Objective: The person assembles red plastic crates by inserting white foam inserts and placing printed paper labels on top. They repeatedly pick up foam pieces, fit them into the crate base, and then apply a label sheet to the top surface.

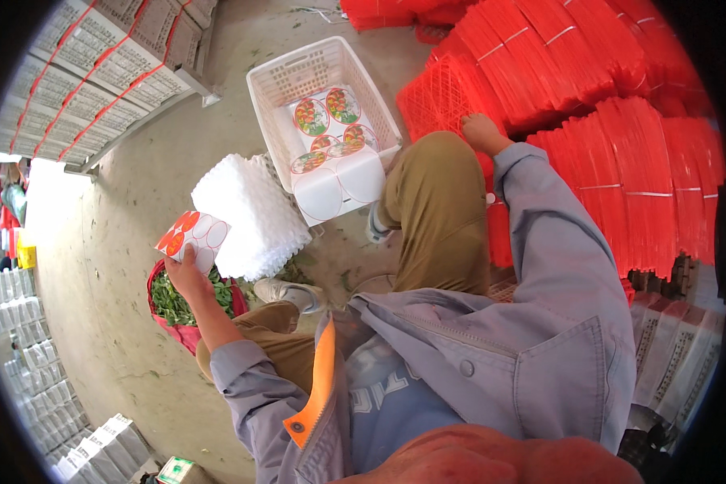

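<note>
Left hand (pixel 187 278) is gripping one label sheet (pixel 195 239) at 9 o'clock. Right hand (pixel 481 132) is touching red netting (pixel 440 93) near 1, can't tell if gripping. One white crate (pixel 315 66) is sitting at 12.

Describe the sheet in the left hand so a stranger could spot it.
From the white basket near top centre, go down and left past the bumpy white bundle to the left hand. The sheet pinched there carries red-orange rounds and white circles, without the green on the basket's sheets.
</note>
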